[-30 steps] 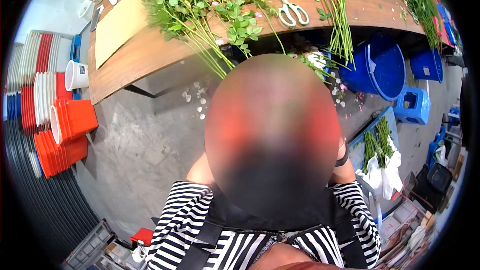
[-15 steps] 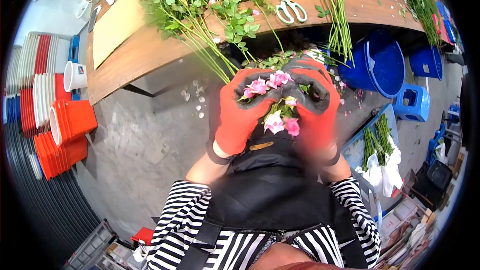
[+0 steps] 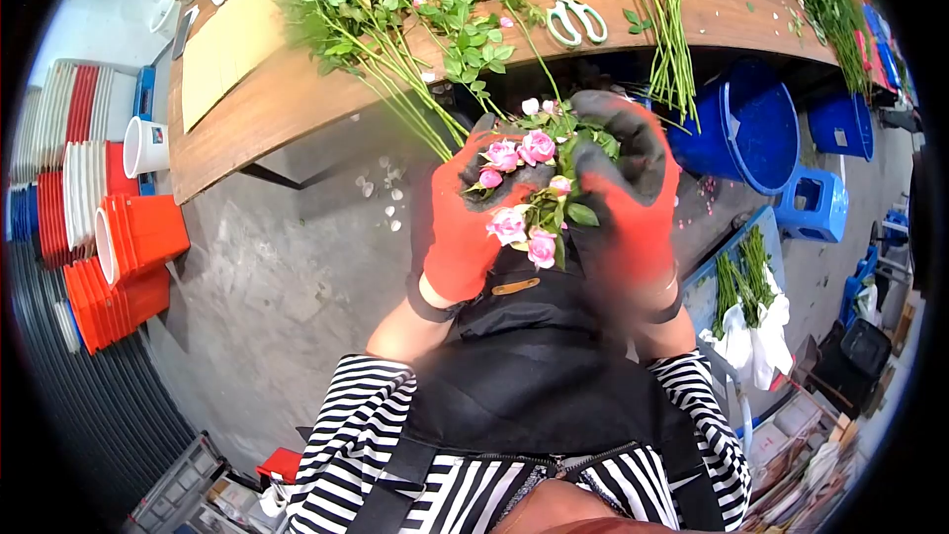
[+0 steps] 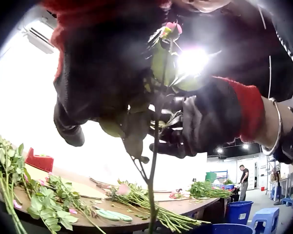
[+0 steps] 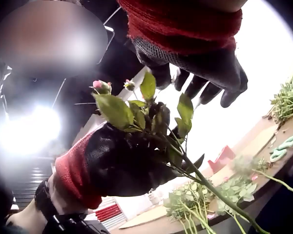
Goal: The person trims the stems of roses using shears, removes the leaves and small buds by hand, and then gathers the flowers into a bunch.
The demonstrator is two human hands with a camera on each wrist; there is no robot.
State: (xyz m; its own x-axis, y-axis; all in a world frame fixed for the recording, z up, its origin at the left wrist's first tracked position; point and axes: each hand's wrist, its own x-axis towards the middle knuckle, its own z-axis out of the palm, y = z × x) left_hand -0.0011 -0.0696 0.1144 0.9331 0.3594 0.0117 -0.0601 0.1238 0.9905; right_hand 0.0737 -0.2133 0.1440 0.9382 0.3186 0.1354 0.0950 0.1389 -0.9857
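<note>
Both hands wear red gloves with black palms and fingers. In the head view my left hand (image 3: 458,237) grips a spray of pink roses (image 3: 537,146) in front of the black apron. Its leafy stem (image 5: 200,175) slants down to the right below the hand in the right wrist view. My right hand (image 3: 638,188) is beside the blooms, its thumb and fingers apart and curved about the green leaves (image 3: 583,213). Seen from the right wrist, the right hand's fingers (image 5: 212,92) hang loosely above the leaves.
The wooden table (image 3: 232,153) ahead bears rose bunches (image 3: 361,15), cut stems (image 3: 672,59) and scissors (image 3: 573,20). Blue buckets (image 3: 781,129) and a blue stool (image 3: 813,206) stand at the right, orange crates (image 3: 143,237) at the left. A person (image 4: 244,183) stands far off.
The hands, blurred over a second ago, now show. Since half a second ago my right hand has opened out and shifted slightly right, and more blooms and leaves show.
</note>
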